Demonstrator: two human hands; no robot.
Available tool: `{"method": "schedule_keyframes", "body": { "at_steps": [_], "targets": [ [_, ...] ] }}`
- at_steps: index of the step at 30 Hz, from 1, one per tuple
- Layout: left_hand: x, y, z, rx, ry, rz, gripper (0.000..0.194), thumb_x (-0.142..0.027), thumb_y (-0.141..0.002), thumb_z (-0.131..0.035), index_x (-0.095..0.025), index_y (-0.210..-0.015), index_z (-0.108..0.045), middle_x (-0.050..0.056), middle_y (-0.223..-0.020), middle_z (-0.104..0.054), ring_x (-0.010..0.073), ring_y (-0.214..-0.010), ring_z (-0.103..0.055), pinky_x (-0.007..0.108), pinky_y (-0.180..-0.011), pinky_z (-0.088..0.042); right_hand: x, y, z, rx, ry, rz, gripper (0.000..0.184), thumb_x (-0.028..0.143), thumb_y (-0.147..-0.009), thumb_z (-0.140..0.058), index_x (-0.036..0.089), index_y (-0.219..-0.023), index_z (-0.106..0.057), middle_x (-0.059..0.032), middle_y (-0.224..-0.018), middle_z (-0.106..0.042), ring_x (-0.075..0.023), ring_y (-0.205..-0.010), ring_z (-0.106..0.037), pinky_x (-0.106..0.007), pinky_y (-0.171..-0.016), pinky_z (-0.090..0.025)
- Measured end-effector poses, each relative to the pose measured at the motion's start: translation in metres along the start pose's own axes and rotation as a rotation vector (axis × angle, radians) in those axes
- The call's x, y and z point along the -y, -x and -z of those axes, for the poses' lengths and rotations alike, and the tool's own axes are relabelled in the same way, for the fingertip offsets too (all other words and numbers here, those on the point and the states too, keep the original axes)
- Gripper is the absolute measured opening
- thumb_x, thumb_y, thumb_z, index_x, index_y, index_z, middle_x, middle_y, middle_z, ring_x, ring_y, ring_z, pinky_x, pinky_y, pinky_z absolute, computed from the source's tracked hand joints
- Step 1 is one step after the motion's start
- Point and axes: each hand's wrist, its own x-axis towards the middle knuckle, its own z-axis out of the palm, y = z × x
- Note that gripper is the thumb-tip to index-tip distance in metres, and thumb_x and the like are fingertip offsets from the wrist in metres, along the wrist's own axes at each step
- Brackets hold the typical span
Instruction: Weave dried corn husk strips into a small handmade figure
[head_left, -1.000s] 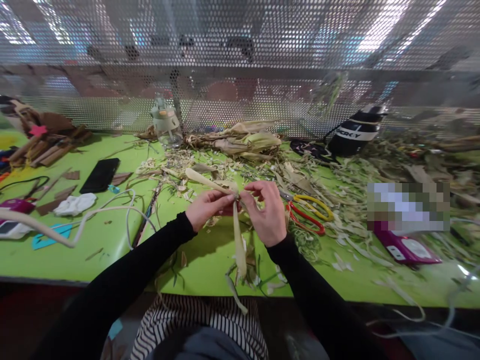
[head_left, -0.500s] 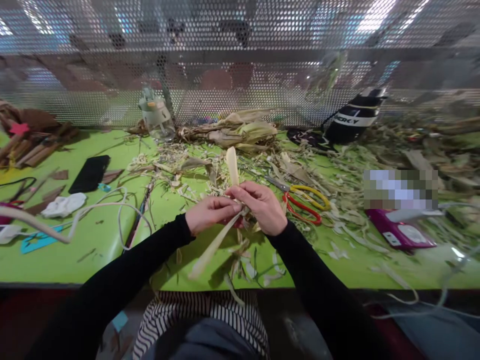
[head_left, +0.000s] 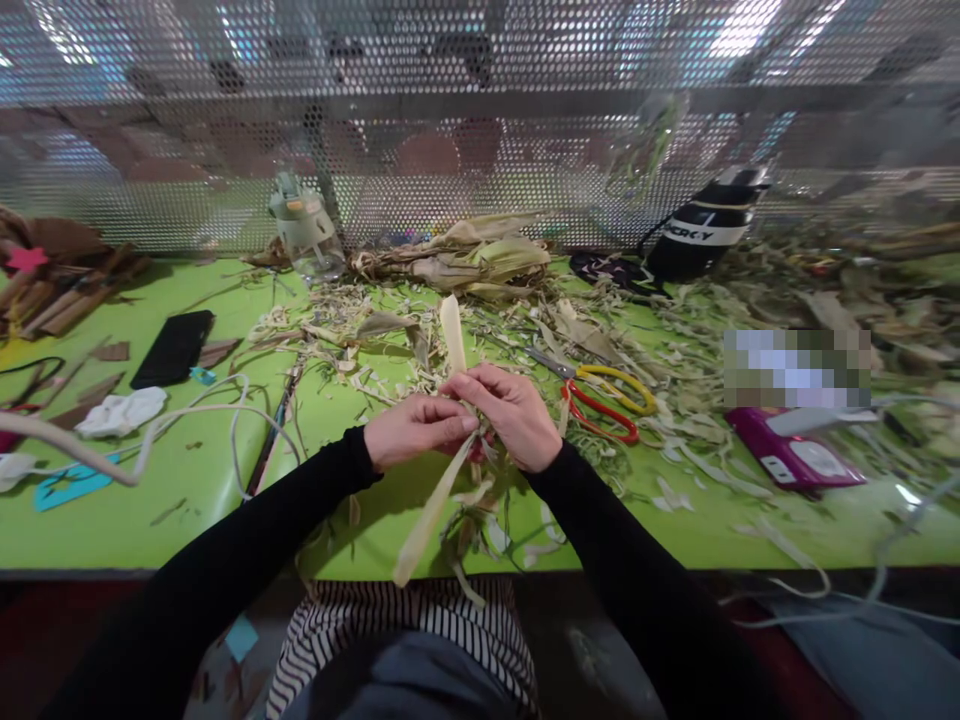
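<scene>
At the centre of the frame we grip pale husk strips (head_left: 433, 520), the fingers of our left hand (head_left: 415, 432) and right hand (head_left: 514, 410) pinched together on them; one strip juts upward, another slants toward the lower left. Scissors (head_left: 561, 367) lie right of centre, and a black phone (head_left: 172, 348) rests on the green table (head_left: 82, 535) at left

the green bench (head_left: 67, 540) carries a bundle of dry husks (head_left: 514, 262), scattered plant scraps (head_left: 337, 318), red-and-yellow scissors (head_left: 583, 373), a black phone (head_left: 172, 348), a clear bottle (head_left: 311, 238) and a magenta device (head_left: 784, 448).
</scene>
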Motion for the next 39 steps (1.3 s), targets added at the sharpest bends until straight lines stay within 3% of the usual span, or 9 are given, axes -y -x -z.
{"method": "schedule_keyframes", "body": {
  "at_steps": [5,8,17,22,28,30,33,36,39],
  "targets": [
    [0.001,-0.003,0.006,-0.182,0.135,-0.045,0.034,-0.040,-0.062,-0.078,-0.013,-0.081,-0.067,0.003,-0.071,-0.069,0.0127,-0.068,-0.067,0.028,-0.078,-0.054,-0.004,-0.007,0.013,-0.060,0.114,0.062,0.035,0.043,-0.090,-0.044,0.018,-0.091,-0.068,-0.0029,-0.083,-0.066,-0.0143,-0.071,-0.059,-0.025,-0.064,-0.045],
    [0.000,-0.005,0.009,-0.274,0.188,-0.078,0.030,-0.032,-0.062,-0.079,-0.013,-0.081,-0.065,0.002,-0.074,-0.069,0.0133,-0.070,-0.068,0.028,-0.076,-0.054,-0.005,-0.010,0.020,-0.058,0.282,0.191,0.025,0.038,-0.087,-0.052,0.018,-0.084,-0.066,-0.0029,-0.084,-0.067,-0.0160,-0.079,-0.060,-0.027,-0.075,-0.045],
    [0.001,-0.009,0.004,-0.372,0.148,-0.129,0.024,-0.022,-0.063,-0.076,-0.011,-0.063,-0.056,-0.001,-0.058,-0.061,0.0069,-0.050,-0.058,0.021,-0.058,-0.049,-0.007,-0.009,0.012,-0.039,0.406,0.281,0.016,0.031,-0.086,-0.054,0.019,-0.078,-0.060,-0.0010,-0.077,-0.064,-0.0138,-0.070,-0.056,-0.025,-0.068,-0.043],
    [0.000,-0.010,0.005,-0.402,0.136,-0.079,0.011,-0.015,-0.069,-0.070,-0.010,-0.069,-0.060,-0.001,-0.059,-0.061,0.0067,-0.051,-0.058,0.021,-0.060,-0.050,-0.011,-0.011,0.011,-0.062,0.469,0.274,0.017,0.032,-0.087,-0.052,0.019,-0.078,-0.059,-0.0011,-0.075,-0.064,-0.0148,-0.069,-0.057,-0.026,-0.065,-0.043],
    [-0.005,-0.011,0.014,-0.384,0.382,-0.146,0.007,-0.014,-0.079,-0.058,-0.011,-0.083,-0.062,0.006,-0.072,-0.068,0.0121,-0.069,-0.066,0.024,-0.073,-0.054,-0.008,-0.011,0.018,-0.452,0.753,0.535,0.016,0.036,-0.085,-0.055,0.020,-0.083,-0.057,-0.0072,-0.093,-0.064,-0.0235,-0.095,-0.056,-0.039,-0.087,-0.039],
    [-0.004,-0.012,0.015,-0.387,0.400,-0.206,0.007,-0.011,-0.078,-0.057,-0.011,-0.083,-0.061,0.006,-0.078,-0.069,0.0109,-0.071,-0.066,0.023,-0.075,-0.053,-0.006,-0.006,0.011,-0.392,0.762,0.550,0.019,0.037,-0.086,-0.054,0.020,-0.077,-0.056,-0.0060,-0.083,-0.064,-0.0206,-0.084,-0.057,-0.035,-0.078,-0.043],
    [-0.002,-0.014,0.014,-0.390,0.343,-0.283,0.008,-0.012,-0.077,-0.060,-0.011,-0.085,-0.061,0.004,-0.079,-0.069,0.0094,-0.070,-0.065,0.021,-0.073,-0.052,-0.007,0.001,-0.005,-0.116,0.730,0.409,0.024,0.041,-0.086,-0.053,0.020,-0.073,-0.055,-0.0009,-0.065,-0.060,-0.0140,-0.058,-0.053,-0.026,-0.057,-0.041],
    [-0.002,-0.014,0.014,-0.456,0.279,-0.270,0.010,-0.013,-0.077,-0.061,-0.010,-0.086,-0.061,0.003,-0.077,-0.069,0.0085,-0.067,-0.064,0.020,-0.070,-0.051,-0.012,0.004,-0.014,-0.102,0.743,0.317,0.020,0.038,-0.087,-0.052,0.020,-0.079,-0.055,-0.0003,-0.067,-0.062,-0.0130,-0.056,-0.053,-0.025,-0.055,-0.038],
    [-0.005,-0.014,0.016,-0.486,0.224,-0.226,0.008,-0.013,-0.077,-0.061,-0.009,-0.084,-0.061,0.003,-0.074,-0.068,0.0087,-0.068,-0.064,0.023,-0.073,-0.051,-0.014,0.004,-0.014,-0.086,0.819,0.381,0.018,0.030,-0.092,-0.043,0.019,-0.087,-0.057,-0.0037,-0.075,-0.065,-0.0152,-0.063,-0.056,-0.027,-0.059,-0.039]
  ]
}}
